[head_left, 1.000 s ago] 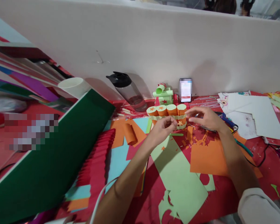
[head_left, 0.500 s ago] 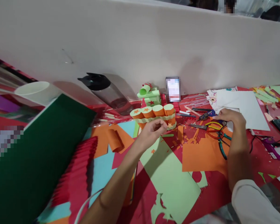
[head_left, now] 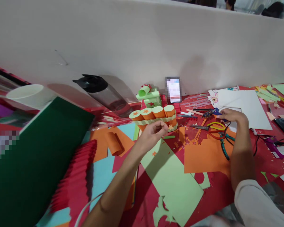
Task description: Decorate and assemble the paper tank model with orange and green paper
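Observation:
My left hand [head_left: 155, 132] is closed in a pinch just in front of a row of orange paper rolls [head_left: 172, 111] with pale green tops, some bearing orange stars. Whatever its fingertips hold is too small to make out. Wavy cream strips run around the rolls. At the right, my right hand [head_left: 234, 116] is wrapped round the handle of a blue glue gun [head_left: 216, 112] with a black cord. Below that hand lie scissors [head_left: 200, 127] with yellow and red handles, beside teal-handled pliers [head_left: 224, 149]. A small orange star [head_left: 154, 153] rests on a light green sheet [head_left: 172, 176].
Behind the rolls stand a green paper model [head_left: 151, 97] and a phone [head_left: 174, 90] against the white partition [head_left: 132, 47]. A tilted bottle [head_left: 101, 91], a dark green board [head_left: 49, 151] and red pleated paper [head_left: 78, 176] occupy the left. Orange paper [head_left: 201, 157] lies centre right.
The view has shifted slightly, so things appear a little further left. Both hands keep nearly the same pose; the glue gun's blue body shows a bit more.

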`<state>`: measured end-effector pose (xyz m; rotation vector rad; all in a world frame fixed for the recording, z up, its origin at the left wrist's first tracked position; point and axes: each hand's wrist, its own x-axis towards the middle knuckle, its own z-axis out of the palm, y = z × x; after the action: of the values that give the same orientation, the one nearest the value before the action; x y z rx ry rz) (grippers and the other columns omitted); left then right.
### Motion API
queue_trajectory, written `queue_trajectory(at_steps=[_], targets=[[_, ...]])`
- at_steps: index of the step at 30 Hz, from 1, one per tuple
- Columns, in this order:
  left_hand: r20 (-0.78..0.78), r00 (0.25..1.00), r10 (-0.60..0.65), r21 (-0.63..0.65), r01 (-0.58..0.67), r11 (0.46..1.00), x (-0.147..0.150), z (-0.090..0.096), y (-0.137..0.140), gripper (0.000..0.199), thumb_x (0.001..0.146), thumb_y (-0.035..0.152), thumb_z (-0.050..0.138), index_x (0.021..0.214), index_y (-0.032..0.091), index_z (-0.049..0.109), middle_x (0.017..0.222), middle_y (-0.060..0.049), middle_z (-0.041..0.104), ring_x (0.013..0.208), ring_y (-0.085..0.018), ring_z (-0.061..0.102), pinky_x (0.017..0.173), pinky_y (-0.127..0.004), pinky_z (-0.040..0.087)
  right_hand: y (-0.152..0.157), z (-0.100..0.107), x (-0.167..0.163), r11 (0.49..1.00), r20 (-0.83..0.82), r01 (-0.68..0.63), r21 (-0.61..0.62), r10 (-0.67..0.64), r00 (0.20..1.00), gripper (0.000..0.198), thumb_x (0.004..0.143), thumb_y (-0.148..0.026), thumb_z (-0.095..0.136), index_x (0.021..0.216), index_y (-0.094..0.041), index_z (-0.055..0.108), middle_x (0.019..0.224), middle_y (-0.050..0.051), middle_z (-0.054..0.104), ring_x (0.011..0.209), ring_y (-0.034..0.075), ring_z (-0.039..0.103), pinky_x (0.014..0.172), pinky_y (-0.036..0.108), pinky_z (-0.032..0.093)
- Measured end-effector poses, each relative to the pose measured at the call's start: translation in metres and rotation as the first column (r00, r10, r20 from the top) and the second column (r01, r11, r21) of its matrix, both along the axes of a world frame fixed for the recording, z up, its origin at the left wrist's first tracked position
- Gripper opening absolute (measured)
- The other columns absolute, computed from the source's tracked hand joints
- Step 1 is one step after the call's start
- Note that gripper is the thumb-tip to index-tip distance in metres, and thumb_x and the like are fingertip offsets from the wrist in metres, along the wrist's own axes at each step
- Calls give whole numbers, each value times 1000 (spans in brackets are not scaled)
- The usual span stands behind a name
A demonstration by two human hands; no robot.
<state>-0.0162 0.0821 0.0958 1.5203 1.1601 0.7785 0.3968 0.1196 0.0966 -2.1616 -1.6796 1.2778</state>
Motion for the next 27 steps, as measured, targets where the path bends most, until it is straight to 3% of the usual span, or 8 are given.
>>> queue_trajectory(at_steps=[6, 17, 27], targets=[[6, 1000, -5, -2, 5, 1000, 0, 2, -1, 17, 76, 37, 63, 76, 20, 60, 66, 3, 54, 59, -12, 45, 55, -24, 35, 0, 4, 0, 997, 65, 37, 64, -41, 997, 36, 86, -42, 81, 74, -20, 56, 64, 0, 64, 55, 12, 56, 56, 23, 46], [15, 1000, -13, 6, 13, 1000, 2, 3, -1, 17, 78, 37, 65, 76, 21, 59, 66, 3, 54, 59, -11, 44, 54, -24, 35, -2, 5, -3, 986, -174, 137, 99, -119, 978, 30, 87, -38, 82, 88, -21, 57, 72, 0, 68, 62, 12, 62, 59, 21, 53], [5, 1000, -28, 32, 28, 999, 2, 7, -1, 20, 81, 38, 66, 73, 21, 58, 68, 2, 54, 59, -12, 45, 55, -24, 38, -5, 9, -17, 978, -236, 201, 56, -182, 954, 15, 92, -23, 64, 79, -19, 57, 66, 2, 67, 53, 11, 58, 54, 20, 50]])
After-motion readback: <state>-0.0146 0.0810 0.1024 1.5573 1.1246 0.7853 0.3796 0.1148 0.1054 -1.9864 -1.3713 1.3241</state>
